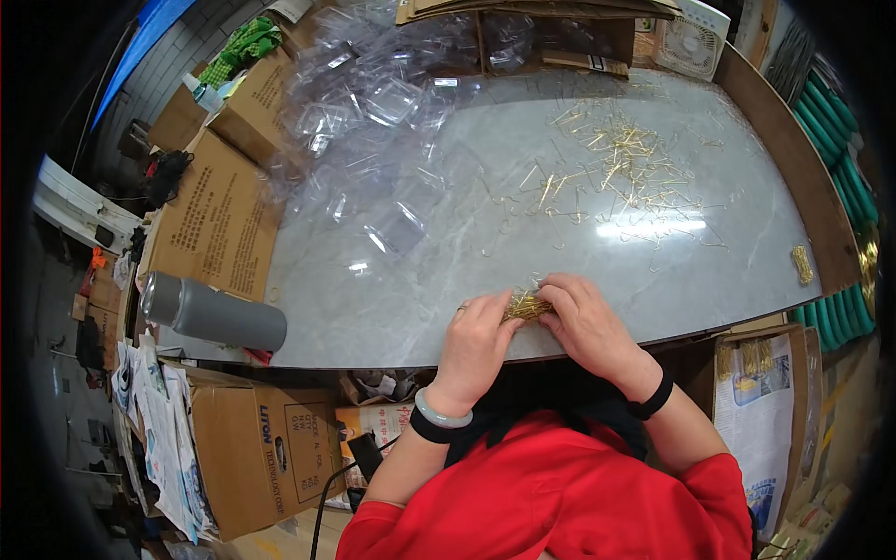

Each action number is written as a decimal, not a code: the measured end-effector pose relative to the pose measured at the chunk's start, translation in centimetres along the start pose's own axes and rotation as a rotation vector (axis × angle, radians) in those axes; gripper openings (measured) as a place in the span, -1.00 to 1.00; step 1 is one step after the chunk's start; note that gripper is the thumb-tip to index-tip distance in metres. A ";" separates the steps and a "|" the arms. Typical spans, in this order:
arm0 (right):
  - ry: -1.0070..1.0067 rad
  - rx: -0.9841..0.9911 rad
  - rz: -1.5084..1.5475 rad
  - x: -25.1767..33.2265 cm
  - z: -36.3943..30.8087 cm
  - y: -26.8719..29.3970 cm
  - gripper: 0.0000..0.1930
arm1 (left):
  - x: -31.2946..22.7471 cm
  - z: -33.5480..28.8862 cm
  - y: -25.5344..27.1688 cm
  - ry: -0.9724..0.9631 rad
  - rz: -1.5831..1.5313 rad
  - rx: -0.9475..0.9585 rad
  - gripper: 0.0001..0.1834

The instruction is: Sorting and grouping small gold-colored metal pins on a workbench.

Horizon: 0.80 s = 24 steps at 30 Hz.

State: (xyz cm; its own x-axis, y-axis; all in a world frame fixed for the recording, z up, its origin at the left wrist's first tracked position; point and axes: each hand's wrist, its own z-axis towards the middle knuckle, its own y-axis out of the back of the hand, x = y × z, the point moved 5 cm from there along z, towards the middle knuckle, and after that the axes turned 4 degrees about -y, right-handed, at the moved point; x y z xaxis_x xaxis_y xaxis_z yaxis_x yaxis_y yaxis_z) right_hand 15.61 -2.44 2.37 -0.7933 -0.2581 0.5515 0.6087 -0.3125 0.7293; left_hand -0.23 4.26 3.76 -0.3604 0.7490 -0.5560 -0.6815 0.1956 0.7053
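Gold hooks bundle [525,305] pinched between left hand [476,341] and right hand [586,327] at table's [448,308] near edge. Loose hooks [625,168] scattered toward far right corner, unsorted; clear packets [373,112] heaped far left, apparently unfilled.

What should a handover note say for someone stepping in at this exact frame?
Left hand and right hand: both pinch one bundle of gold wire hooks at the near edge of the grey table.
Loose gold hooks lie scattered at the far right; clear plastic packs are heaped at the far left.
Done: one bundle gathered.
Left: the scattered hooks remain unbundled.
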 end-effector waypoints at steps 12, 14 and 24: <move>0.038 0.064 -0.018 0.3 0.2 0.9 -0.38 | -0.3 -0.4 -0.7 0.003 0.043 -0.009 -0.65; 0.019 0.059 -0.063 -1.1 -0.2 -0.3 -0.31 | -0.7 -0.2 -0.9 0.021 -0.047 -0.019 -0.62; 0.050 0.222 -0.087 -1.6 0.7 4.4 -0.14 | -0.5 -0.2 -0.6 -0.008 0.028 0.037 -0.48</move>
State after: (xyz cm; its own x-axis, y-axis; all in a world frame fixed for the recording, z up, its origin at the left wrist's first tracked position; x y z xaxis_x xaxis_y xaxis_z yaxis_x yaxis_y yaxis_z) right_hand 19.56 -2.78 4.95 -0.8375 -0.2853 0.4661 0.5154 -0.1286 0.8473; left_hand 0.25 3.64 3.57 -0.3738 0.7597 -0.5320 -0.6472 0.1972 0.7364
